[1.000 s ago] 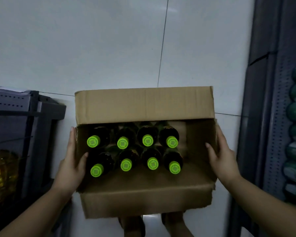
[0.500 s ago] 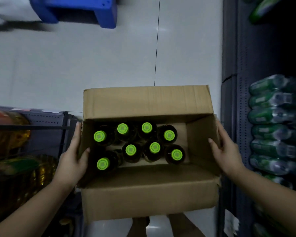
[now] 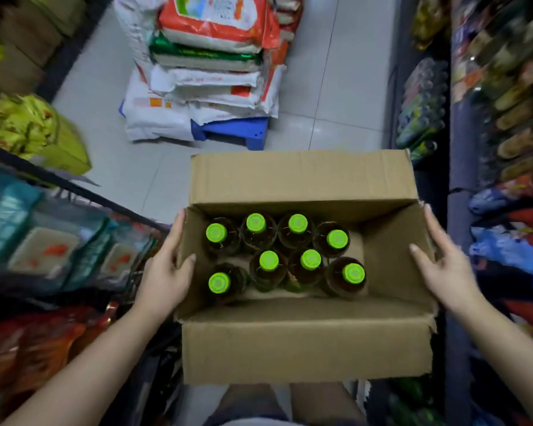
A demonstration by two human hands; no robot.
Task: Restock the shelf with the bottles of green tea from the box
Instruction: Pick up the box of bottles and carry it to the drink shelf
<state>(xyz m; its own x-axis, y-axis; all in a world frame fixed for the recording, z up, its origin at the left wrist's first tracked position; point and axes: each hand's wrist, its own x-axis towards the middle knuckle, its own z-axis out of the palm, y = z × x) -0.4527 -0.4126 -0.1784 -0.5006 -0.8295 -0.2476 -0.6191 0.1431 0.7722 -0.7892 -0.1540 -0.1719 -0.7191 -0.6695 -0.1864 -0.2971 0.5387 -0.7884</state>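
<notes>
Bottles of green tea [image 3: 310,260], eight of them, stand upright in the cardboard box [image 3: 305,348], bright green caps up, in two loose rows of four crowded toward the box's left side; bare cardboard floor shows at the right. The box is carried in the air, above the person's knees, with its far flap standing up and the near flap folded down toward the body. Left hand [image 3: 163,278] clasps the left wall: fingers [image 3: 177,232] run flat along the outside, thumb hooked over the rim to the inside, just beside the nearest cap. Right hand [image 3: 443,272] grips the right wall the same way, thumb inside, fingers spread along the outside. Both hands are closed on cardboard only, no bottle in either. Beyond the box, a pale tiled floor [image 3: 336,87] runs up the aisle to a stack of rice sacks [image 3: 210,66] on a low blue stool [image 3: 234,133]. At right, a dark shelf [image 3: 425,186] holds green-labelled bottles lying in rows [image 3: 422,112]. At left, packaged goods blur past on another rack.
</notes>
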